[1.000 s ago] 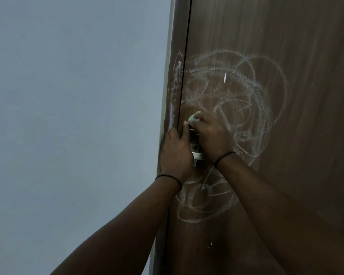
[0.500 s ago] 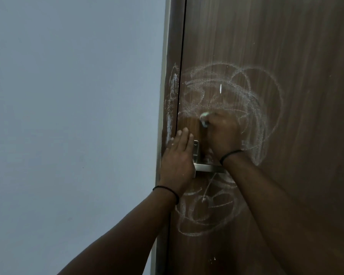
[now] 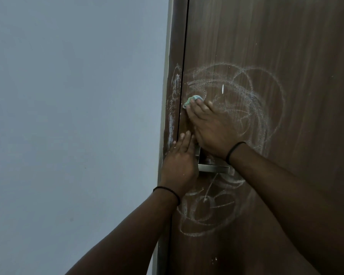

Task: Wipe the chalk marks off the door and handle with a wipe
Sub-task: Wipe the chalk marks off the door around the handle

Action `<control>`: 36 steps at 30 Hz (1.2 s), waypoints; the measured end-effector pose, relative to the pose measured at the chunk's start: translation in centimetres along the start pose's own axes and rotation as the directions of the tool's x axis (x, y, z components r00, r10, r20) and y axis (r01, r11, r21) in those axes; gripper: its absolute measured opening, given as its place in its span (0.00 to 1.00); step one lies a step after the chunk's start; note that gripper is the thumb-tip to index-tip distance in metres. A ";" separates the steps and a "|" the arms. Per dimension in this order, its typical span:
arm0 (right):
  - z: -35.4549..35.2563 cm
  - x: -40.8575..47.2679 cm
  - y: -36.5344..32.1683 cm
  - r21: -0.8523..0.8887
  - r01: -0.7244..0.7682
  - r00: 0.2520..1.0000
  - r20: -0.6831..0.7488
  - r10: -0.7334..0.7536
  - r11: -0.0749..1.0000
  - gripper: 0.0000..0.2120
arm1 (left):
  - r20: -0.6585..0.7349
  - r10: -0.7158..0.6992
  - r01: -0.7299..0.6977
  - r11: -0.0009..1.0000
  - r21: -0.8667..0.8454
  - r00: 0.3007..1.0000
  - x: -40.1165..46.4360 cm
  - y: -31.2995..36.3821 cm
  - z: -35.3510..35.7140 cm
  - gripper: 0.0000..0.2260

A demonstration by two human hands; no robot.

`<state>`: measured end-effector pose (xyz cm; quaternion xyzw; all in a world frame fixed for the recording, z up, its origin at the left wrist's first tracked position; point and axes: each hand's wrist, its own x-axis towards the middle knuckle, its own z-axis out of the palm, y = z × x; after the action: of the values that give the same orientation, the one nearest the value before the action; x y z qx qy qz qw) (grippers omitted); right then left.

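A dark brown wooden door [image 3: 296, 56] carries white chalk scribbles [image 3: 252, 92] in loops above the handle, with more chalk loops [image 3: 205, 211] below it. A metal lever handle [image 3: 213, 168] shows between my wrists. My right hand [image 3: 211, 128] lies flat on the door with straight fingers and presses a crumpled pale green wipe [image 3: 192, 101] against the door's left edge. My left hand [image 3: 179, 159] rests flat with straight fingers over the door edge and the handle plate, holding nothing.
The brown door frame [image 3: 174, 108] left of the door gap also bears chalk streaks. A plain light grey wall [image 3: 74, 116] fills the left half of the view.
My right hand has opened from a curled grip near the handle to a flat palm and moved the wipe up and left toward the door edge. The left hand has barely shifted.
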<state>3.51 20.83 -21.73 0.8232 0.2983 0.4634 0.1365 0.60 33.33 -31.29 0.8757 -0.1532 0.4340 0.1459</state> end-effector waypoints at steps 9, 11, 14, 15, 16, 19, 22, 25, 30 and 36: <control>-0.8 -0.1 2.1 -0.076 0.036 0.999 0.012 -0.035 0.996 0.28 | -0.012 0.007 -0.007 1.000 -0.023 1.000 -0.3 -0.4 -0.4 0.26; -0.6 0.3 0.8 -0.056 0.047 0.998 0.047 -0.044 0.997 0.29 | -0.011 -0.002 0.002 0.999 -0.044 1.000 -0.4 -0.4 -0.4 0.27; -0.2 -1.0 0.9 -0.068 0.146 0.984 0.115 -0.138 0.987 0.28 | -0.012 0.004 -0.004 0.999 -0.049 1.000 -0.3 -0.6 -0.6 0.27; -0.4 -1.5 1.7 -0.066 0.131 0.986 0.108 -0.124 0.989 0.27 | -0.010 0.017 -0.017 0.999 -0.043 1.000 -0.2 -0.6 -0.7 0.26; -0.7 -1.9 2.5 -0.057 0.084 0.993 0.084 -0.079 0.995 0.27 | -0.011 0.029 -0.029 0.999 -0.035 1.000 -0.2 -0.6 -0.7 0.26; -1.3 -1.4 2.9 -0.033 -0.069 0.997 0.033 0.071 0.997 0.27 | -0.034 0.036 -0.035 0.999 0.022 0.999 -0.4 -0.3 -0.3 0.25; -1.1 0.0 1.3 -0.012 -0.063 0.997 0.035 0.063 0.998 0.28 | -0.069 -0.008 0.010 0.999 0.040 0.998 0.5 -0.4 -0.6 0.25; -0.9 -1.5 2.2 -0.017 -0.018 0.997 0.071 0.019 1.000 0.28 | -0.080 -0.016 0.021 0.998 0.060 0.997 1.8 -0.5 -1.0 0.26; -1.5 0.2 2.9 0.012 -0.180 0.983 -0.022 0.180 0.984 0.27 | -0.062 -0.022 0.027 0.996 0.090 0.998 1.8 0.0 -0.7 0.26; -1.1 1.0 1.8 -0.014 -0.071 0.997 0.003 0.071 0.997 0.27 | -0.058 -0.005 0.005 1.000 0.013 0.998 2.4 0.6 -0.8 0.27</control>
<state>3.64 20.01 -19.60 0.8331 0.2655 0.4687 0.1260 1.20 32.78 -28.86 0.8641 -0.1439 0.4599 0.1457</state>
